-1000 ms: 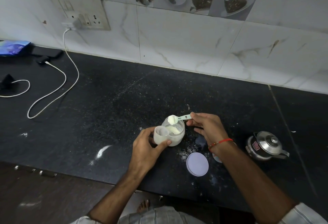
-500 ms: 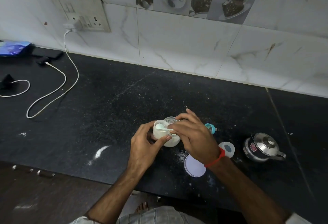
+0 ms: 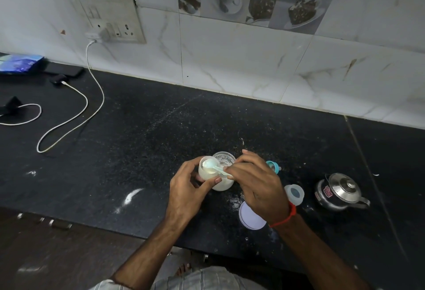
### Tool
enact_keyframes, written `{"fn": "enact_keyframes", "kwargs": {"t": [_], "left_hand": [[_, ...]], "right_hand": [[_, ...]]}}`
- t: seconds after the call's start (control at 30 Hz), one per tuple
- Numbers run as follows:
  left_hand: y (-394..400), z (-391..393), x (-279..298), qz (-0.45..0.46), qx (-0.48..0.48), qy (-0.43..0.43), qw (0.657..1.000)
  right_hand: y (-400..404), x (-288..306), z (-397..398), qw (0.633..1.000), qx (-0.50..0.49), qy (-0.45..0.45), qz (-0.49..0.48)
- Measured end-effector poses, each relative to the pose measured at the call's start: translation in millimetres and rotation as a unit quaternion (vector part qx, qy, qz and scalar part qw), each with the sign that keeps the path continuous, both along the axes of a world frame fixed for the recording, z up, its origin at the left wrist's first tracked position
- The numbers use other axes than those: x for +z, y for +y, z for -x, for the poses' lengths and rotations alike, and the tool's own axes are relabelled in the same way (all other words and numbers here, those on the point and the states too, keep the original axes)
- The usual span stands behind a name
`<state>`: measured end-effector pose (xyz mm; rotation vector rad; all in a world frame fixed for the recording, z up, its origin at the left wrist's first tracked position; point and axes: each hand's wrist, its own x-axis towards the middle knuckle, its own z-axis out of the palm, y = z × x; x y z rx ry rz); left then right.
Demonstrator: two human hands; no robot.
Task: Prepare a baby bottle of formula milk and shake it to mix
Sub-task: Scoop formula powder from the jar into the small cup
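Scoop over the bottle
Left hand (image 3: 186, 194) gripped bottle (image 3: 208, 172); right hand (image 3: 257, 181) pinched scoop (image 3: 210, 166); kettle (image 3: 340, 192) label beside it was unreadable

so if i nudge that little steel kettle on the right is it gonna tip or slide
The steel kettle looks squat and wide-based, so it would more likely slide than tip. Its polished body may be slippery on the powder-dusted counter. The lid seems merely seated, so it might rattle or shift.

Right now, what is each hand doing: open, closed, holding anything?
Left hand: closed around the baby bottle.
Right hand: closed, pinching the scoop over the bottle's mouth.
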<state>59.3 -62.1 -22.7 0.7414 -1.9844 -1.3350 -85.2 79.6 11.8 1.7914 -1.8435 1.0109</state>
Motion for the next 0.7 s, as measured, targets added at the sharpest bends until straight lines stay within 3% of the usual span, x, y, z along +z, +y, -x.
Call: {"fn": "enact_keyframes", "kwargs": {"t": [0.2,0.33,0.4,0.5,0.57,0.63,0.7], "left_hand": [[2.5,-2.6,-1.0,0.005,-0.008,-0.006,1.000],[1.7,-4.4,-2.0,-0.001,0.000,-0.009,1.000],[1.8,-4.9,-2.3,-0.004,0.004,-0.010,1.000],[2.4,-5.1,-2.7,-0.011,0.009,-0.013,1.000],[1.5,-6.6,-4.9,-0.018,0.017,-0.015,1.000],[-0.2,-9.0,-7.9,-0.026,0.025,-0.018,0.999],[-1.4,-11.3,-9.6,-0.030,0.033,-0.019,0.999]], "right_hand": [[0.6,-9.9,-3.7,0.999,-0.003,0.002,-0.040],[2.9,-4.7,-7.2,0.980,-0.053,-0.191,0.005],[1.5,2.4,-8.5,0.937,-0.086,-0.338,-0.011],[-2.9,9.8,-13.3,0.800,-0.094,-0.593,0.006],[-5.2,8.8,-10.5,0.731,-0.111,-0.673,0.027],[-6.4,4.8,-4.9,0.716,-0.150,-0.682,0.006],[-6.6,-3.2,1.8,0.751,-0.192,-0.631,-0.040]]}}
